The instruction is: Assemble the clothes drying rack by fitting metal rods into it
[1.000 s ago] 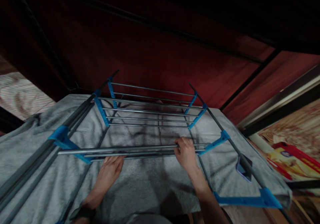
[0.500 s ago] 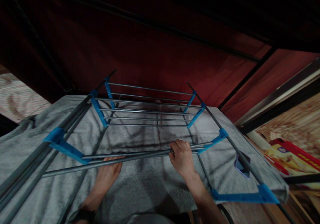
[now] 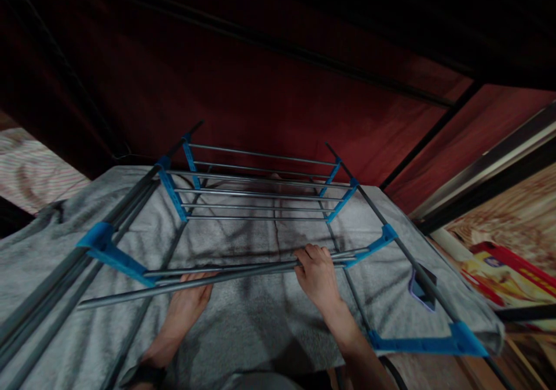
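A drying rack (image 3: 260,190) of grey metal rods and blue plastic brackets lies over a grey towel (image 3: 243,320). My right hand (image 3: 318,277) is closed round the near rods at their right end. One loose grey rod (image 3: 174,286) slants down to the left, its left end out of the blue bracket (image 3: 110,252). My left hand (image 3: 186,303) lies under these rods on the towel, fingers partly hidden by them. A dark watch sits on my left wrist.
A dark red wall stands right behind the rack. A small purple-edged dark object (image 3: 420,288) rests on the towel by the right rail. Red and yellow printed material (image 3: 508,277) lies at the far right; striped fabric (image 3: 30,170) at the left.
The near rod's left end has come out of the blue bracket and dropped, now slanting down to the left. My right hand kept its grip and shifted slightly left.
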Demonstrator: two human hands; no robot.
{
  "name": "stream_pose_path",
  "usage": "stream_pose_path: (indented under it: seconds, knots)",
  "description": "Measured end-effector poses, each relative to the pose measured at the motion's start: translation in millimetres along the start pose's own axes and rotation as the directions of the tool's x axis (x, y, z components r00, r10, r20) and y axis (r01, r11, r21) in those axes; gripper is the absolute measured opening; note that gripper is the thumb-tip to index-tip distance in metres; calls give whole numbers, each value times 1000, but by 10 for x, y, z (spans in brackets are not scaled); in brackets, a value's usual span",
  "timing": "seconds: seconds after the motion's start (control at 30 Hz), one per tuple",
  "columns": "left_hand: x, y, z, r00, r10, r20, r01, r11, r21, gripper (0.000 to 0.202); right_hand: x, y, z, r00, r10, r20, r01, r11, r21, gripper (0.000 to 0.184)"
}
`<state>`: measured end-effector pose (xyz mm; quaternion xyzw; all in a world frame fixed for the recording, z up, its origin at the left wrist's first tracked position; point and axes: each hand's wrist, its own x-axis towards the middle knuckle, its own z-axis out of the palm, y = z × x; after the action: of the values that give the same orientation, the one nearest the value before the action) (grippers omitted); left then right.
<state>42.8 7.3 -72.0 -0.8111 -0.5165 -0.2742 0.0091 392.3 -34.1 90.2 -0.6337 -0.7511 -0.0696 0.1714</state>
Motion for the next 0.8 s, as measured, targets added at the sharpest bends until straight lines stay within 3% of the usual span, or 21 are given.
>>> stream_pose_path:
  seconds: [0.23,0.43,0.67,0.8]
  knots:
    - [-31,-29,43,1000,17,1,-17,1000,4,37,-8,34,-12,1000,-21,-23,21,1000,10,23]
    - [-61,-38,86,998,-50,42,50,999,-8,36,21,49,3,999,-24,-24,24,1000,-7,24]
    - [-50,189,-99,993,-69,100,79,992,-101,40,-17,145,104,983,-132,-127,119,987,-106,27]
    - [-45,240,-145,991,-95,97,105,989,-106,40,-5,224,176,968,-215,-125,193,967,-168,27]
